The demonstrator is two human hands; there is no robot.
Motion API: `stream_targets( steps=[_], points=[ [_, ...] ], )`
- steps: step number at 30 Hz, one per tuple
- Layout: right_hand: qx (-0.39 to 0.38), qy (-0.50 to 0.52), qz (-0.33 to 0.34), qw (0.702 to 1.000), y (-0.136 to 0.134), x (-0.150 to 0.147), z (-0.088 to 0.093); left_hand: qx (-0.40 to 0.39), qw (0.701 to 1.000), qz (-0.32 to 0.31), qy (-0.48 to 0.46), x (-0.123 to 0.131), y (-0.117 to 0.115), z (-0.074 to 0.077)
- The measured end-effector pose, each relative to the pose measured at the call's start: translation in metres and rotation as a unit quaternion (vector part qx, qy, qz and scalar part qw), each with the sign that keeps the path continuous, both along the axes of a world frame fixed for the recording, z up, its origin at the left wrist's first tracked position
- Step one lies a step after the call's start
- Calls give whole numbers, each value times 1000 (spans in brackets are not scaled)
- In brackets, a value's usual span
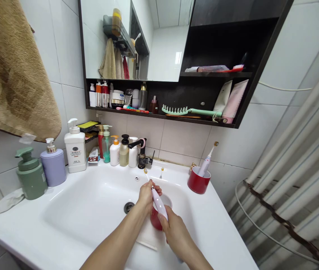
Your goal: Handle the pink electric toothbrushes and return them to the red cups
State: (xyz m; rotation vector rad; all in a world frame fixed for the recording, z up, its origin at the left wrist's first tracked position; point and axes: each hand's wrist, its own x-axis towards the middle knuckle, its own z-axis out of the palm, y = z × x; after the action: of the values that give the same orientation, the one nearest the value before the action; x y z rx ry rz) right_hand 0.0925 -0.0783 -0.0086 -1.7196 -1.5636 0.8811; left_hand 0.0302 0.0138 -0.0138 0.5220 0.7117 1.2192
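Over the sink basin (100,210), a pale lilac electric toothbrush (159,202) is held at a slant by both hands. My right hand (176,228) is closed around the lower end of its handle. At the upper end, my left hand (146,197) has its fingers closed about the narrow neck, just below the brush head (146,171). Behind the toothbrush a red cup (157,222) with a white inside sits in the basin, partly hidden by my hands. A flat whitish piece (148,237) lies below the cup.
Another toothbrush (205,165) stands in a red cup (199,183) on the right rim. A loose brush head (162,173) is on the back ledge beside the black faucet (141,153). Pump bottles, including a green one (31,176), line the left. Above hangs a mirror cabinet (137,41).
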Motion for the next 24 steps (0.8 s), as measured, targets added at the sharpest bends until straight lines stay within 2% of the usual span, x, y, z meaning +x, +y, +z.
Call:
stream_targets(
  steps=[4, 8, 9, 12, 14, 18, 24],
  points=[
    [-38, 86, 8, 996, -4, -2, 2, -8, 1000, -2, -6, -3, 3, 4],
    [-131, 185, 44, 973, -14, -7, 2, -26, 996, 79, 20, -26, 19, 4],
    [-136, 201, 50, 969, -16, -7, 2, -26, 996, 69, 53, -32, 23, 3],
    [-54, 207, 30, 976, -17, -7, 3, -1, 980, -36, 196, -33, 35, -2],
    [-1, 184, 11, 983, -15, -6, 4, 18, 960, -74, 270, -23, 44, -5],
    [8, 118, -10, 993, -9, -3, -4, 36, 927, -58, 369, 2, 76, -6],
    [80, -2, -20, 997, -1, 1, -27, 90, 871, 13, 482, 24, 125, -11]
  ],
)
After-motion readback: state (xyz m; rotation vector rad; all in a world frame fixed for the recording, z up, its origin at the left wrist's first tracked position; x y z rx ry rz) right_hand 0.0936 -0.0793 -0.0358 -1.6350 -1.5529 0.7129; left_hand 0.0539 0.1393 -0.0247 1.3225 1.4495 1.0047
